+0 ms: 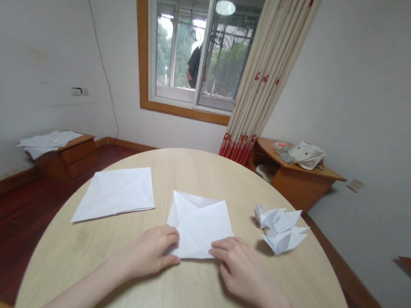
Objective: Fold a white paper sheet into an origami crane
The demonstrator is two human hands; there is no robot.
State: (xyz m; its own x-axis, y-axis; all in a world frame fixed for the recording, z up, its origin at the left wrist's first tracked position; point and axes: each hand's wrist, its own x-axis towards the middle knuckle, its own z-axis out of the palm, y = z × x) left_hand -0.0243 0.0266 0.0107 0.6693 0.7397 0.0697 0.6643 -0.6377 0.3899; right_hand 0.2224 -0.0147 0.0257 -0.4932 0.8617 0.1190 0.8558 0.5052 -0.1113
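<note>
A partly folded white paper [199, 223] lies in front of me on the round wooden table [180, 296]. My left hand [152, 253] rests on its near left corner with fingers curled, pressing the paper down. My right hand [242, 268] lies at the near right corner, fingers stretched flat on the paper's edge. A stack of white square sheets [116, 194] with crease lines lies to the left. Folded white paper figures [282, 228] sit to the right of the paper.
A low wooden cabinet [72, 157] with white papers on top stands at the left wall. Another wooden stand [296, 177] with a bag is at the right, beside a curtain [267, 76] and a window [200, 43]. The floor is dark red wood.
</note>
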